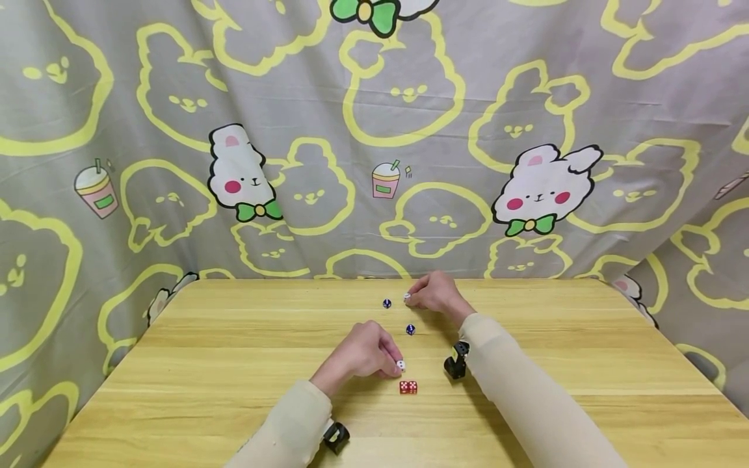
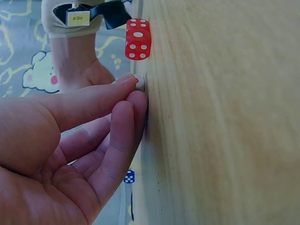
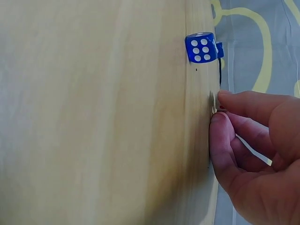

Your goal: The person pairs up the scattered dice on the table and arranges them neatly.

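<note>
My left hand (image 1: 367, 351) pinches a white die (image 1: 400, 365) between thumb and fingertips, low at the tabletop. Just nearer to me, two red dice (image 1: 408, 387) sit side by side; in the left wrist view the red dice (image 2: 138, 40) appear beyond the thumb. Toward the far edge, my right hand (image 1: 437, 292) pinches another white die (image 1: 407, 297), mostly covered by the fingers in the right wrist view. A blue die (image 1: 387, 303) lies left of it, and a second blue die (image 1: 411, 329) lies between the two hands.
The wooden table (image 1: 234, 338) ends at a patterned curtain (image 1: 316, 104) just behind the right hand. Black cameras are strapped at the left wrist (image 1: 336, 437) and right wrist (image 1: 456, 361). Both forearms reach in from the near side.
</note>
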`<state>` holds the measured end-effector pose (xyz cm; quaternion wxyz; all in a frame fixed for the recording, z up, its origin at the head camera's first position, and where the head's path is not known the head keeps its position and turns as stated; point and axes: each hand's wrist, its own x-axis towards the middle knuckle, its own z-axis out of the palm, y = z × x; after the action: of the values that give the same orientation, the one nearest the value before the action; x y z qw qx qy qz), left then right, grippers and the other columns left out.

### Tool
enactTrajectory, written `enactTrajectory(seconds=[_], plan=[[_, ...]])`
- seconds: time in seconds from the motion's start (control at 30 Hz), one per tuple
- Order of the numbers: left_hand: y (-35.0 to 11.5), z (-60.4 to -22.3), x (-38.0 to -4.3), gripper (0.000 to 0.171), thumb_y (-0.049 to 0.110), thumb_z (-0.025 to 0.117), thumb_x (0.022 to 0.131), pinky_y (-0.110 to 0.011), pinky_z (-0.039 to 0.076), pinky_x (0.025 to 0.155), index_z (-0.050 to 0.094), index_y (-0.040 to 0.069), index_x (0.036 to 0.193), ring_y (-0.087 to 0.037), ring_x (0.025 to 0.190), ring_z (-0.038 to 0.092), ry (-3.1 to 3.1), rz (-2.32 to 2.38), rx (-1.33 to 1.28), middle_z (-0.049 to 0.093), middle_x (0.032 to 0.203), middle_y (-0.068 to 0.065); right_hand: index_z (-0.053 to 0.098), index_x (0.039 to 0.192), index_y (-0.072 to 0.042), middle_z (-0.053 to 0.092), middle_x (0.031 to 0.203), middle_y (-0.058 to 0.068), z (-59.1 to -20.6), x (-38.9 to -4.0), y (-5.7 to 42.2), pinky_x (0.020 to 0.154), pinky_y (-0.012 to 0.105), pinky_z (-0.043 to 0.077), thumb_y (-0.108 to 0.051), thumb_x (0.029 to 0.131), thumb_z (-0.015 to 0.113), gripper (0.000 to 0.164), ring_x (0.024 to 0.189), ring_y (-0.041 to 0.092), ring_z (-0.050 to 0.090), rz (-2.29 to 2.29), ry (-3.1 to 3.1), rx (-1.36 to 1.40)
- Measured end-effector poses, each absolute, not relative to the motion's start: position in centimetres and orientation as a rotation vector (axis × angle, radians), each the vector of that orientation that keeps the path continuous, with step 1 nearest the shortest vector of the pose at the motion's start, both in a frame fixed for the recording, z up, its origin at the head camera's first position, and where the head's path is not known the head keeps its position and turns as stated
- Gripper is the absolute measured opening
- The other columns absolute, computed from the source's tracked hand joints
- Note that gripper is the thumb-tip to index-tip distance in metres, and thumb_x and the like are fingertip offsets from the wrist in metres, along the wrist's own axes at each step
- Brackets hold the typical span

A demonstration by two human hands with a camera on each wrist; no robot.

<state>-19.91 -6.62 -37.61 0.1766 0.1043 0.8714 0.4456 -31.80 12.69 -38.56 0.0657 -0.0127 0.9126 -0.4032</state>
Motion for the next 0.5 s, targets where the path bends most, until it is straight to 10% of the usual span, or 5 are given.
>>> enactTrajectory(seconds=[0.5], plan=[[-6.43,-37.63,-19.89,0.015,-0.003,0.09,0.079,-0.029,0.058,0.061,0.078,0.005,0.079,-0.016,0.062,0.07,2.481,1.242,0.307,0.075,0.07,-0.005,0.082,0.103,-0.008,0.077,0.108,0.01,-38.21,-31.06,13.32,0.071,0.023,0.053,-0.02,0.089,0.086,0.019,0.078,0.014,0.071,-1.264,2.744,-0.058]])
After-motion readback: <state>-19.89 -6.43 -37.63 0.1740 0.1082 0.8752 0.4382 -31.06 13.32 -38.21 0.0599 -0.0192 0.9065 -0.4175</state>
